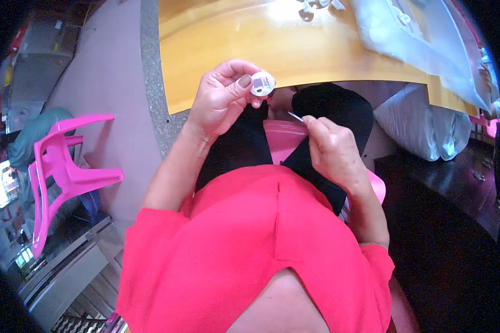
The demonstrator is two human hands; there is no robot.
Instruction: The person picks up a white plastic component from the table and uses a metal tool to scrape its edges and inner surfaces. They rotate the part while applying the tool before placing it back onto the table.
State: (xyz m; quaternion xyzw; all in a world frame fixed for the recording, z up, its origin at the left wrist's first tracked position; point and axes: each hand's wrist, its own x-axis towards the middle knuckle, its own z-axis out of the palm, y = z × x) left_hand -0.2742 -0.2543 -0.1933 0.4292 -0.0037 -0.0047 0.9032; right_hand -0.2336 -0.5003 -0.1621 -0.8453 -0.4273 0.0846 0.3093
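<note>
Sitting at a wooden table [228, 50], the person is looking down at both hands over their lap. The table top is shining yellow-brown, and the floor [108, 83] beside it is looking pinkish with a grey speckled strip next to the table edge. A pink plastic chair [61, 166] is standing off to the left.

The left hand [222, 97] is pinching a small round white cap [262, 83] between thumb and fingertips, just below the table edge. The right hand [330, 147] is closing its fingers on a thin white stick [295, 116], maybe a pin or a wire, and its tip is pointing up toward the cap without touching it.

A clear plastic bag [422, 39] is lying on the right end of the table, and what is inside is too blurry to tell. A few small white pieces [316, 6] are lying at the top edge, cut off by the picture. A grey sack [422, 125] is resting under the table on the right. The person's red shirt [250, 244] is hiding most of the lap.
</note>
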